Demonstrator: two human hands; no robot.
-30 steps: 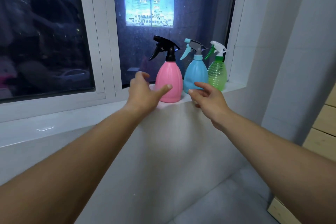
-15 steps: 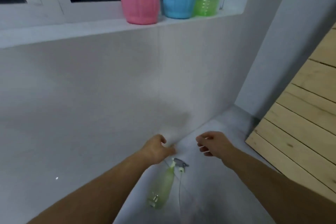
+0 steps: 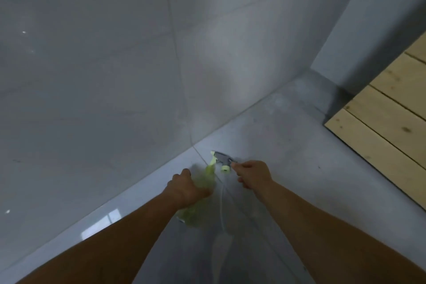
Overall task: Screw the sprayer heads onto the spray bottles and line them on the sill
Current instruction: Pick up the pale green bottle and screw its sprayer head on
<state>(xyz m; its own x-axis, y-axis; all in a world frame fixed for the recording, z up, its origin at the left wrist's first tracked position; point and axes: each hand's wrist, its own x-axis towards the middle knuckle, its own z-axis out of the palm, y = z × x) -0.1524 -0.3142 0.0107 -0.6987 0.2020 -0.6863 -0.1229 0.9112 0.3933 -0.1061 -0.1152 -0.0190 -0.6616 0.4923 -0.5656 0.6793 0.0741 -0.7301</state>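
left hand is closing over a yellow-green bottle lying on the grey floor by the wall base, long axis running from near the viewer up twd the wall, neck end pointing away. just right, the loose sprayer head w/ its dip tube is lying beside the neck. right hand is pinching the head's collar, fingers curled, so it's the nearer hand; the head needs turning onto the neck.

Sprayer head seemingly right of bottle
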